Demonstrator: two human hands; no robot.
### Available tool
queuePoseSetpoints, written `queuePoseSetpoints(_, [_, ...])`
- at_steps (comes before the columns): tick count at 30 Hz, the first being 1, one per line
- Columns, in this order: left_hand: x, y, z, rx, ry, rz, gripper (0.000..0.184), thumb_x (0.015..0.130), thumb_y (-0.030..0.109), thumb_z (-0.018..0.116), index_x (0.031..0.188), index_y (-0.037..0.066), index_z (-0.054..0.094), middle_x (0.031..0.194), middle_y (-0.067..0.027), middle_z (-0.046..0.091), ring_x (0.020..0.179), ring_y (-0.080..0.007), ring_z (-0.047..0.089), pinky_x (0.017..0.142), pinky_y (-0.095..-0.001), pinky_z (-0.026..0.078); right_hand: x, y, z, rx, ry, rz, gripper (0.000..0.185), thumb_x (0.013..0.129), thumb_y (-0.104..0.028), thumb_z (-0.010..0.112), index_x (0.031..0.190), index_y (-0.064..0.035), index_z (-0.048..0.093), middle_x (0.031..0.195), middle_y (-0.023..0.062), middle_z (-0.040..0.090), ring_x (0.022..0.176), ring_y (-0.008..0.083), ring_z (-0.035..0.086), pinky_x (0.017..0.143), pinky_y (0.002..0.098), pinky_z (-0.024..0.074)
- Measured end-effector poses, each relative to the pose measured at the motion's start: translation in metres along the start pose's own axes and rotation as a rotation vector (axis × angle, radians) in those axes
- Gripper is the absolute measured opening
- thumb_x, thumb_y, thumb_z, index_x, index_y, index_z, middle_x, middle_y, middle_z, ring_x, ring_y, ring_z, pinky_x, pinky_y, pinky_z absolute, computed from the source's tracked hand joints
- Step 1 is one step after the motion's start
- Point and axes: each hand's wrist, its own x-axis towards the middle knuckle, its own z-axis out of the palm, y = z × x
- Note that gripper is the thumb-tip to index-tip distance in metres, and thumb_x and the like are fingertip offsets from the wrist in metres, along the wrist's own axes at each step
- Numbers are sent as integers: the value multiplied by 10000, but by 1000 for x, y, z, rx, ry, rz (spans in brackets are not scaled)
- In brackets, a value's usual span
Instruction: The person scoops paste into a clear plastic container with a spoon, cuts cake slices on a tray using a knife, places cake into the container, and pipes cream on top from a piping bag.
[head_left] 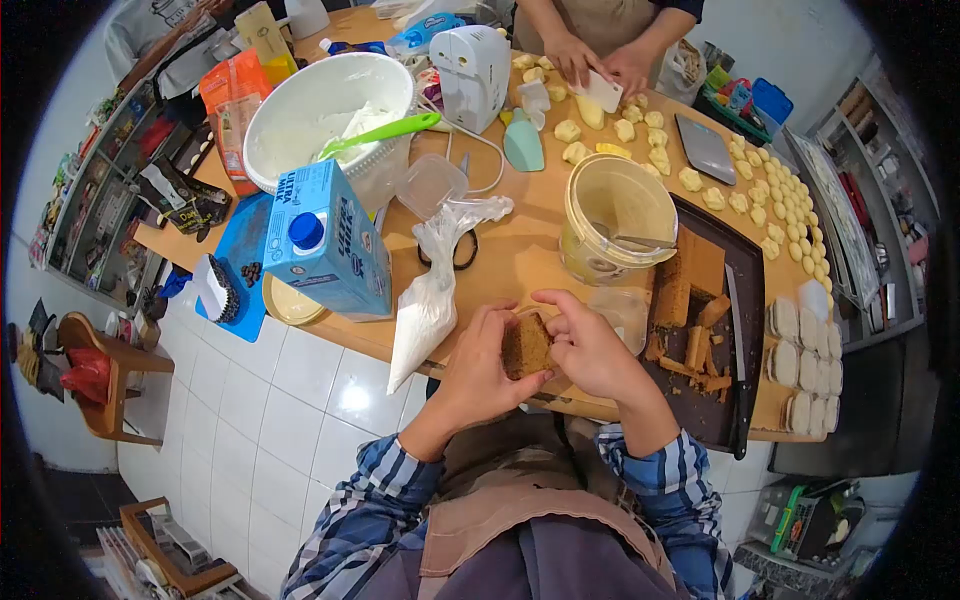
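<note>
A small brown piece of cake is held between both hands, just over the table's front edge. My left hand wraps its left side and underside. On the other side, the fingers of my right hand press against it. Beside my left hand lies a piping bag filled with white cream. Right of my hands, a dark baking tray carries a brown cake block, cut strips and crumbs, and a long knife. A clear plastic tub stands just behind my right hand.
A white bucket stands behind my hands. Left are a milk carton and a big white bowl with a green spatula. At the far side, a co-worker's hands handle dough among several dough pieces.
</note>
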Motion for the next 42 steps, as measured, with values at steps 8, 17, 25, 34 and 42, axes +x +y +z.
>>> queuePoseSetpoints(8, [0,-1,1,13,8,13,641,603,237,790,1069,-1,420,1171,-237,451,1084,-377,474,899,-410,403,2,0,-3,39,-59,34,567,715,126,378,1269,2,370,857,120,572,775,155,565,668,260,454])
queuePoseSetpoints(17, [1,-2,1,20,18,32,630,615,256,778,1056,-24,427,1159,-235,451,1063,-377,479,881,-405,413,-1,-9,-1,-89,37,24,507,710,43,475,1213,4,430,749,163,589,702,257,594,652,336,464])
queuePoseSetpoints(25, [1,-1,1,44,21,36,619,633,295,771,1047,-44,458,1166,-248,452,1058,-383,491,858,-402,433,-5,-12,4,-227,133,-29,477,739,8,505,1212,-12,446,850,229,620,781,350,617,685,388,483])
queuePoseSetpoints(34, [1,5,1,18,6,19,684,575,280,817,1061,-16,437,1172,-232,450,1077,-366,481,882,-404,419,-2,-7,8,-81,149,-17,471,736,-21,572,1193,0,458,794,217,627,732,353,624,662,383,491])
queuePoseSetpoints(42, [-1,4,1,18,40,49,801,534,327,844,1112,-43,433,1169,-230,460,1058,-371,492,875,-402,430,-4,-4,1,179,182,17,512,697,20,586,1194,27,463,843,148,622,743,177,623,644,283,499])
